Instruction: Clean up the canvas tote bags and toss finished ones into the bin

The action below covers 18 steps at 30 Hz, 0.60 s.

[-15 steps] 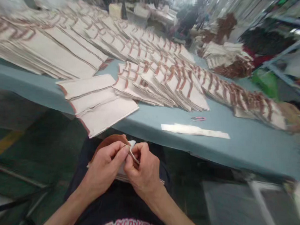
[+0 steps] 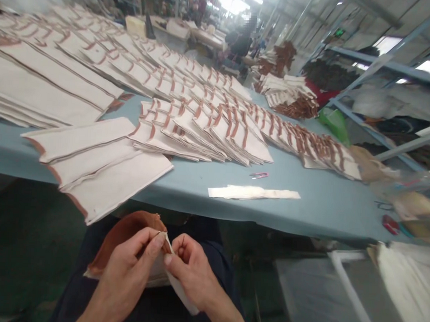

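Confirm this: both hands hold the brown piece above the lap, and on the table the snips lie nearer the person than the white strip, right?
No: the head view shows the snips farther away than the white strip on the table. The rest stands: left hand and right hand hold the brown piece above the lap.

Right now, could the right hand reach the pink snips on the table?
Probably yes, once the right hand releases the brown-and-white piece: nothing covers the pink snips, though a white strip lies nearer.

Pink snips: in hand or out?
Out: the snips lie on the table; left hand and right hand both hold the brown piece.
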{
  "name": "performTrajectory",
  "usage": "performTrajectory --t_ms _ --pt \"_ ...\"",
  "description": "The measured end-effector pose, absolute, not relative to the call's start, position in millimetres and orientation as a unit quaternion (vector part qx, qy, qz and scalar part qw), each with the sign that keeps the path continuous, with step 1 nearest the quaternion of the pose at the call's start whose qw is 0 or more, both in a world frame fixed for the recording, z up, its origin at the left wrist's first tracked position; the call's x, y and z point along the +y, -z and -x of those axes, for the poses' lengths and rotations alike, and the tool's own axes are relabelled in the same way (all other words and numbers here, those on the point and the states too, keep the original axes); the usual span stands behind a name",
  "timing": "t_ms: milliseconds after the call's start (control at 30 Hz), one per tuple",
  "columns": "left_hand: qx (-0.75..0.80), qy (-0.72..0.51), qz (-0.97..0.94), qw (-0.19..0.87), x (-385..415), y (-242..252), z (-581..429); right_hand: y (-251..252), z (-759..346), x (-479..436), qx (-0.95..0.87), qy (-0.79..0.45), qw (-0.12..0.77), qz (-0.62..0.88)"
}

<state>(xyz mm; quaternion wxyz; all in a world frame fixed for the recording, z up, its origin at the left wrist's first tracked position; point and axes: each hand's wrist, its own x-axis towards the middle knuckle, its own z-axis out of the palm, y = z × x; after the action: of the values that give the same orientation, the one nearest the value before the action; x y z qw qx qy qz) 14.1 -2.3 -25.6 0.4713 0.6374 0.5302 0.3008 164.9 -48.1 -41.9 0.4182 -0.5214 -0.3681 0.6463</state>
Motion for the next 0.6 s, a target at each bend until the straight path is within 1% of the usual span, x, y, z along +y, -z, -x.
performTrajectory --t_ms 33,133,200,300,367,433,533,600 --pt "0.53 -0.303 -0.632 0.478 -2.0 25.2 -16.6 42.2 -165.2 -48.8 -0.378 -0.63 0.418 0.534" --pt "0.537 -0.312 -0.614 0.486 0.0 23.2 -24.5 38.9 -167.7 -49.8 -0.452 -0.532 0.401 0.593" --pt "0.535 -0.313 -0.612 0.491 1.9 24.1 -28.0 35.5 -173.6 -48.4 -0.506 -0.49 0.382 0.598" --pt "0.515 -0.299 -0.623 0.507 4.6 30.7 -28.8 32.0 -190.7 -43.5 -0.564 -0.498 0.336 0.567" --pt "0.503 -0.282 -0.635 0.514 5.6 36.9 -27.1 30.7 -206.0 -38.9 -0.585 -0.484 0.304 0.576" --pt "0.497 -0.256 -0.65 0.515 5.6 42.1 -25.8 29.0 -222.7 -32.2 -0.605 -0.389 0.306 0.624" --pt "0.482 -0.236 -0.674 0.508 5.0 45.2 -28.2 25.1 -246.8 -15.1 -0.63 -0.14 0.323 0.692" --pt "0.47 -0.231 -0.685 0.506 5.0 43.9 -33.0 22.8 -259.0 0.9 -0.641 -0.024 0.29 0.71"
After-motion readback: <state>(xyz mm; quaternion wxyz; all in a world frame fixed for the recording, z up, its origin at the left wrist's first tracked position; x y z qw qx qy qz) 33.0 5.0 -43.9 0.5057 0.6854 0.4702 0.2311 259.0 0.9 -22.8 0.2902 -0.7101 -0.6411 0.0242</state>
